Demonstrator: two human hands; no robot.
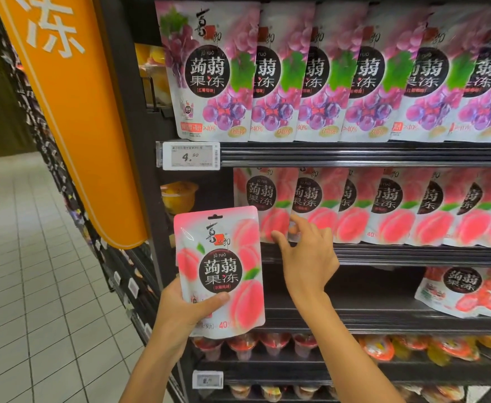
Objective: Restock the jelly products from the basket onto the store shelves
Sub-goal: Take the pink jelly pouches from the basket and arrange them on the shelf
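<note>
My left hand (187, 308) grips a pink peach jelly pouch (219, 270) by its lower left corner and holds it upright in front of the shelf's left end. My right hand (303, 257) reaches to the peach pouch row (384, 205) on the middle shelf, fingers spread, fingertips touching the bottom of the leftmost pouches there. It holds nothing. The basket is out of view.
Purple grape pouches (325, 74) fill the shelf above, over a 4.90 price tag (190, 156). Strawberry pouches (465, 289) lie lower right, with a dark gap to their left. Jelly cups (267, 343) sit below. An orange sign (72, 112) hangs left, beside a tiled aisle floor (34, 271).
</note>
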